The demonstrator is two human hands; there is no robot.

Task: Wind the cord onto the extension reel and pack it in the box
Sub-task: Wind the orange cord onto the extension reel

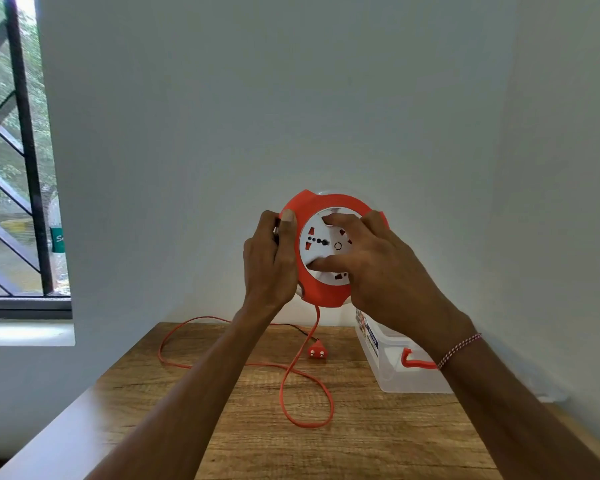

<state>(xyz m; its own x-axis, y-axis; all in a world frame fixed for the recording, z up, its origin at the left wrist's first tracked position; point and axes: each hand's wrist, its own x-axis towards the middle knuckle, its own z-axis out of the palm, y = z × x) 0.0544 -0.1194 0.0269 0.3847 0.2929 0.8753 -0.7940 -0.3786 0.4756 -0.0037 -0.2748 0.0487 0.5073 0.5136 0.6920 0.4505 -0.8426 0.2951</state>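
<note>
I hold an orange extension reel (pixel 321 202) with a white socket face up in front of the wall, above the table. My left hand (pixel 267 261) grips its left rim. My right hand (pixel 371 261) lies spread on the white socket disc, fingers pressed on it. An orange cord (pixel 307 355) hangs from the reel's bottom and loops loosely over the wooden table (pixel 361 427). Its orange plug (pixel 317 351) lies on the table near the back. A clear plastic box (pixel 395 372) with an orange clasp stands at the right, behind my right forearm.
A thin black wire (pixel 291 326) lies along the table's back edge. White walls close in behind and on the right. A barred window (pixel 18 168) is at the left, with a plastic bottle (pixel 58 244) on its sill.
</note>
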